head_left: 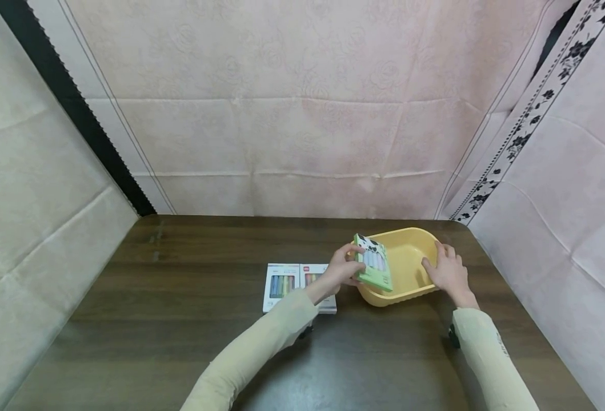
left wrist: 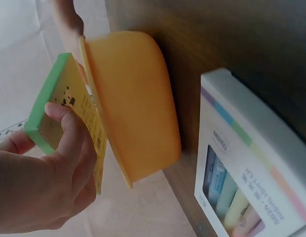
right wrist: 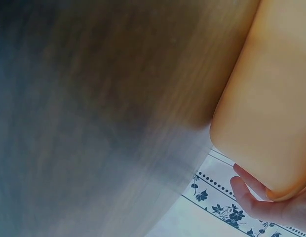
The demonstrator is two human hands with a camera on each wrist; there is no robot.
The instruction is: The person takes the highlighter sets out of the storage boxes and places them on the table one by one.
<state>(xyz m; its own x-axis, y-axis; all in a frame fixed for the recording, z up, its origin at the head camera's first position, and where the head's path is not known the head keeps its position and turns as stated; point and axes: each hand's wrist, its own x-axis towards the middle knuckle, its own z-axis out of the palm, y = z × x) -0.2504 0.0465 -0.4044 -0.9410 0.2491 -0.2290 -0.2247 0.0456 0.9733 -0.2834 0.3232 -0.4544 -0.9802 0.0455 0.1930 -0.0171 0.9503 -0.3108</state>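
Note:
My left hand point(head_left: 342, 267) pinches a green pen box point(head_left: 376, 279), thumb on one face and fingers on the other. Tilted over the left rim of a yellow plastic basin point(head_left: 410, 257), the box shows a window with pale pens. In the left wrist view its green edge point(left wrist: 47, 98) and printed back appear beside the basin wall point(left wrist: 133, 103). My right hand point(head_left: 450, 271) grips the basin's right rim, its thumb toward the inside. From the right wrist, the fingers point(right wrist: 254, 205) show at the rim, partly hidden by the basin.
Two white highlighter boxes, a left one point(head_left: 281, 270) and a right one point(head_left: 328, 309), lie side by side left of the basin, the right one partly behind my left forearm. The dark wooden table point(head_left: 204, 342) ends at pale cloth hangings point(head_left: 302, 142) at the back and sides.

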